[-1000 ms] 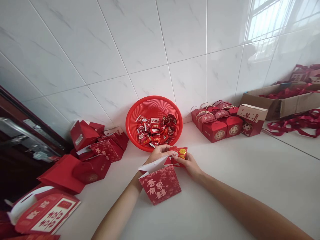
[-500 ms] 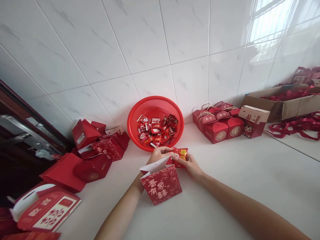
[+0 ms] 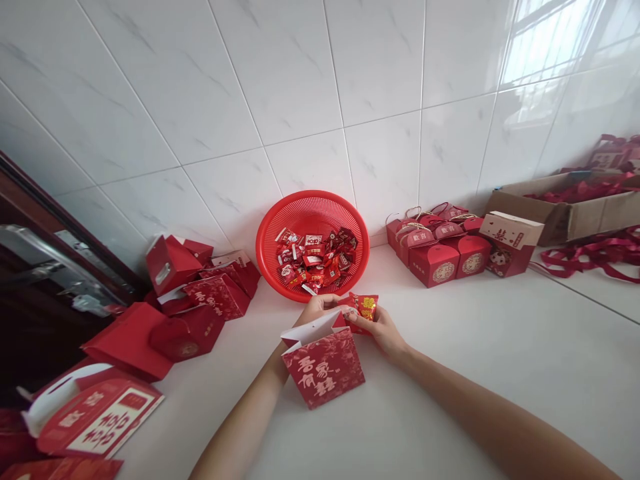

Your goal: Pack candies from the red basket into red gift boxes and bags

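A red gift box [image 3: 325, 370] with pale lettering stands open at its top in front of me, white inside. Just behind it my right hand [image 3: 381, 328] is closed on red candy packets [image 3: 366, 307] with gold print. My left hand [image 3: 317, 308] reaches behind the box to the packets' left side, its fingers bent; the box partly hides it, and what it grips is too small to make out. Beyond both hands a red plastic basket [image 3: 313, 200] leans towards me against the wall, holding many wrapped candies [image 3: 316, 259].
Several red boxes [image 3: 193, 333] lie piled along the left. At the right stand closed red boxes [image 3: 434, 260], a taller red and cream box [image 3: 510, 243], a cardboard carton [image 3: 590, 217] and loose red ribbons [image 3: 590, 257]. A tiled wall [image 3: 300, 87] rises behind.
The view has shifted slightly. My hands stay behind the box, and the gold-printed packet has tilted a little between them.
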`<action>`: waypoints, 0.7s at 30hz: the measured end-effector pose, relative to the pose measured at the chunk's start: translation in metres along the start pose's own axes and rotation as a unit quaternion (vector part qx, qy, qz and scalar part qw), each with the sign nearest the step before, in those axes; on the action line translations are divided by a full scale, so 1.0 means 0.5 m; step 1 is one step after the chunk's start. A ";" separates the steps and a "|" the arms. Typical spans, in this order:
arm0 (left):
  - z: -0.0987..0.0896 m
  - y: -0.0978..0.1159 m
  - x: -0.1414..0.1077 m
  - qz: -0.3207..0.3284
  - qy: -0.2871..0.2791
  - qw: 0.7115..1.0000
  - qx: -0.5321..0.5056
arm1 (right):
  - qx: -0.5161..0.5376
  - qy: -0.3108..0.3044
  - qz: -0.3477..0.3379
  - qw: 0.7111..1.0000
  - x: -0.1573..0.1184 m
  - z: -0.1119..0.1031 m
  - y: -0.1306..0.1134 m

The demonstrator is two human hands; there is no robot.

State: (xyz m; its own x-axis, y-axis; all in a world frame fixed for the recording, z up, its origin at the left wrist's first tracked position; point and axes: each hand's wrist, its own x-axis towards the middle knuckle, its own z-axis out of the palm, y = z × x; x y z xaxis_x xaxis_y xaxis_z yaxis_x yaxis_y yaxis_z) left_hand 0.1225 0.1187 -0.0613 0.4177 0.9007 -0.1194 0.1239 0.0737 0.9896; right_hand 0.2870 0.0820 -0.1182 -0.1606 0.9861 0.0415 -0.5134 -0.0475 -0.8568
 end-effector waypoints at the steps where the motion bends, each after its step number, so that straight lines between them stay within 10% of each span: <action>1: 0.001 0.002 0.000 0.004 0.002 1.000 -0.005 | 0.000 0.007 0.000 1.000 0.000 0.001 -0.001; 21: 0.008 -0.008 0.004 0.010 0.032 0.999 -0.019 | -0.005 0.000 0.013 1.000 -0.001 -0.003 0.003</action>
State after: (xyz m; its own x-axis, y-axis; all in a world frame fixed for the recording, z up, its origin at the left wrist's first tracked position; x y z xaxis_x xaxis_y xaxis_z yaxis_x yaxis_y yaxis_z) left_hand 0.1265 0.1187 -0.0656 0.3603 0.9280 -0.0951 0.0814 0.0703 0.9942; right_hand 0.2879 0.0815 -0.1202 -0.1731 0.9847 0.0191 -0.5007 -0.0713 -0.8627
